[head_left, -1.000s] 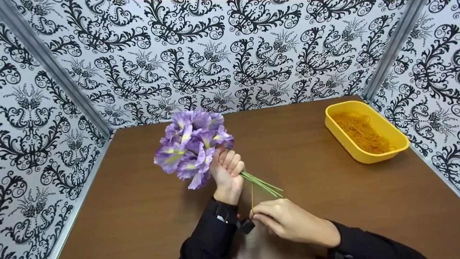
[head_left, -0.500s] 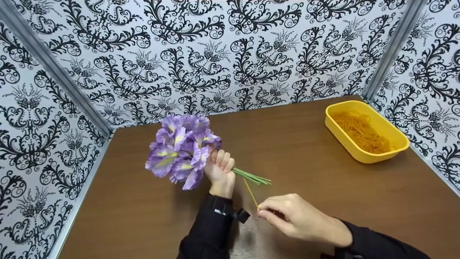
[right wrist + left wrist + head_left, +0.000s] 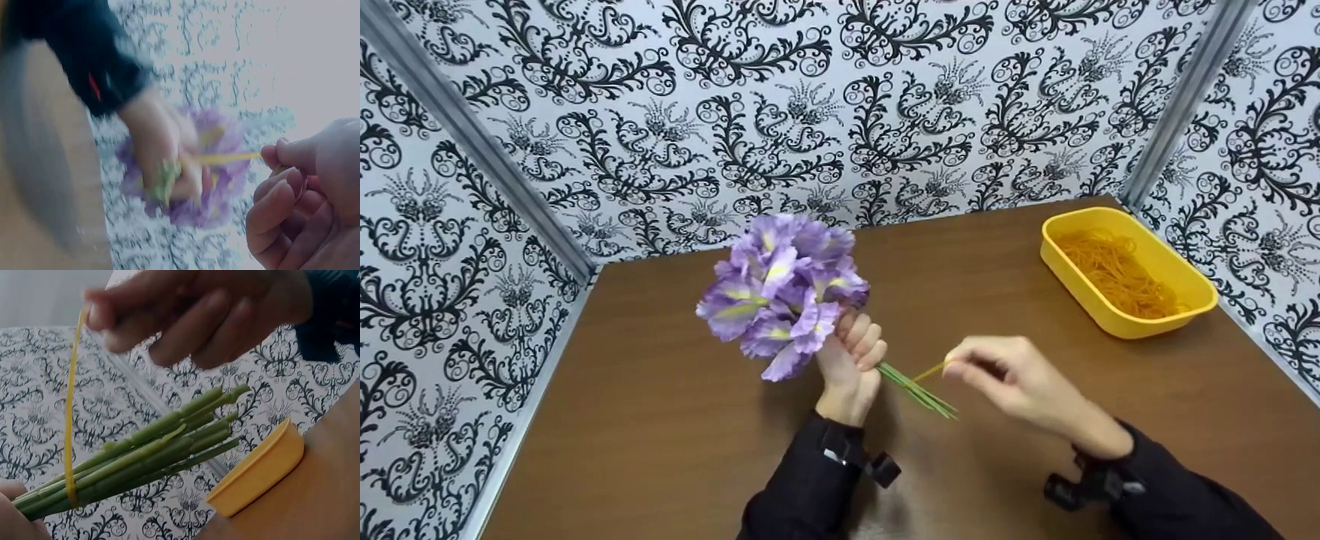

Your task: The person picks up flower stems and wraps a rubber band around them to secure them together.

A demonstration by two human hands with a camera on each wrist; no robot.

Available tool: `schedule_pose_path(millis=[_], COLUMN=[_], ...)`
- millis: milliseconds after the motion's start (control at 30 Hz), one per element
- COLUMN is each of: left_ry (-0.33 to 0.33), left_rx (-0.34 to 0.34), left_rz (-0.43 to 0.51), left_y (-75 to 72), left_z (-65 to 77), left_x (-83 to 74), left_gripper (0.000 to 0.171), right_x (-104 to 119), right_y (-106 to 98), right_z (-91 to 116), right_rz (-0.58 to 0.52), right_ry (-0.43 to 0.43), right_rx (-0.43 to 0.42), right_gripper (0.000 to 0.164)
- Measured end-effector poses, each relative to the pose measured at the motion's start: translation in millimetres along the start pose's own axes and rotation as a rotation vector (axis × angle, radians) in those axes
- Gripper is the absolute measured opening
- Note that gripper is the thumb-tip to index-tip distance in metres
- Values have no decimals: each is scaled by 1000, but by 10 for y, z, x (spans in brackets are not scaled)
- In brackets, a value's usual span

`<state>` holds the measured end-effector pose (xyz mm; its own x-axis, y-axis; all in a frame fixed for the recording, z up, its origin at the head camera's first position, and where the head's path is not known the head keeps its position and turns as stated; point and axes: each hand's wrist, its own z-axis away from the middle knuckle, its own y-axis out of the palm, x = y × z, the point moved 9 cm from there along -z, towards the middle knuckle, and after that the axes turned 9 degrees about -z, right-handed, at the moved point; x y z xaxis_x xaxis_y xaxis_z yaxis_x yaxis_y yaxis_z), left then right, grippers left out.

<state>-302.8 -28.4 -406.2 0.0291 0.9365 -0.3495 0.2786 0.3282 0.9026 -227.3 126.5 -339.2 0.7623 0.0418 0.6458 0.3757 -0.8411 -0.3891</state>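
My left hand [image 3: 851,367] grips a bunch of purple flowers [image 3: 787,292] with yellow centres, just under the blooms. Their green stems [image 3: 152,455] stick out past the fist toward the lower right in the head view. A yellow rubber band [image 3: 70,416] loops over the stems near the left hand and is pulled taut away from them. My right hand [image 3: 1020,379] pinches the band's far end between thumb and forefinger, to the right of the stems. In the right wrist view the stretched band [image 3: 230,158] runs from the stems to those fingertips; the flowers are blurred there.
A yellow tub [image 3: 1155,328] at the back right holds a heap of rubber bands [image 3: 1117,274]. The brown table [image 3: 660,420] is walled in by patterned panels [image 3: 780,112] with grey metal corner posts. Small dark cameras [image 3: 883,470] sit on both wrists.
My right hand has risen and moved right, swinging the stretched band from below the stems to their right side. The left hand with the flowers shifted left, then back right.
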Motion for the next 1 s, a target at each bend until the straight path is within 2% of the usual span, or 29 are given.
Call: schedule_pose_path(millis=[133, 300, 367, 533, 633, 733, 900, 1000], left_ry=[-83, -225, -263, -304, -292, -233, -77, -14], left_rx=[-9, -37, -16, 117, 188, 217, 172, 132], left_rz=[1, 51, 81, 170, 214, 252, 265, 261], left_y=[77, 148, 201, 385, 465, 481, 391, 336], left_z=[47, 125, 155, 217, 242, 238, 185, 153], left_x=[120, 293, 341, 385, 362, 285, 90, 7], left_gripper=[39, 35, 36, 42, 43, 43, 45, 46], right_x=[-118, -300, -361, -496, -575, -664, -720, -631], right_y=[-159, -268, -284, -220, -106, 92, 551, 770], right_z=[-12, -9, -6, -1, 8, 49, 166, 242], right_rz=[68, 145, 158, 139, 118, 113, 62, 134], right_ry=[63, 169, 195, 193, 163, 130, 105, 77], right_rx=[-39, -73, -81, -74, -54, -21, 75, 132], right_gripper=[28, 20, 18, 16, 17, 15, 16, 12])
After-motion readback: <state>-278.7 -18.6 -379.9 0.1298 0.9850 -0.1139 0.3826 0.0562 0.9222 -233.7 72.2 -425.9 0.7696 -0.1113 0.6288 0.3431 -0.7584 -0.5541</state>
